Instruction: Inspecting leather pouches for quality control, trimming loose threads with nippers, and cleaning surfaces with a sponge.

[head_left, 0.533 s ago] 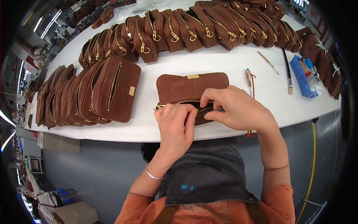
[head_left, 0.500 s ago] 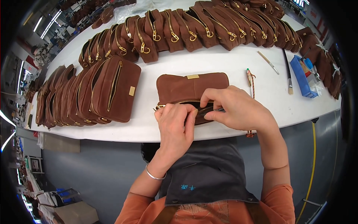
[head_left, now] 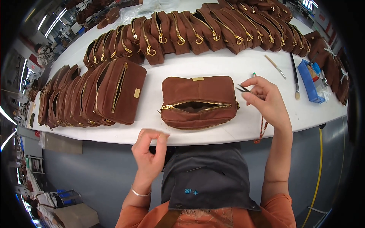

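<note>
A brown zippered pouch (head_left: 197, 91) lies in front of me, its brass zipper (head_left: 167, 107) unzipped along the side facing me, so the dark inside shows. My right hand (head_left: 265, 98) is to the right of the pouch, apart from it, and grips slim dark tweezers (head_left: 243, 88) with their two points spread toward the pouch. Lower left of the pouch, at the table's front edge, my left hand (head_left: 150, 150) is closed, with thumb and forefinger pinched together. Whatever may be between those fingertips is too small to make out.
Brown pouches (head_left: 129, 91) stand packed at the left, and a long row of more (head_left: 178, 36) curves along the back. To the right lie a thin brush (head_left: 275, 66), a wider brush (head_left: 295, 79) and a blue box (head_left: 310, 83) of small tools. A striped cord (head_left: 262, 131) hangs near my right wrist.
Both hands have come out of the pouch opening: the left down and left, the right up and right with the tweezers. The pouch now sits uncovered, its front side turned more into view.
</note>
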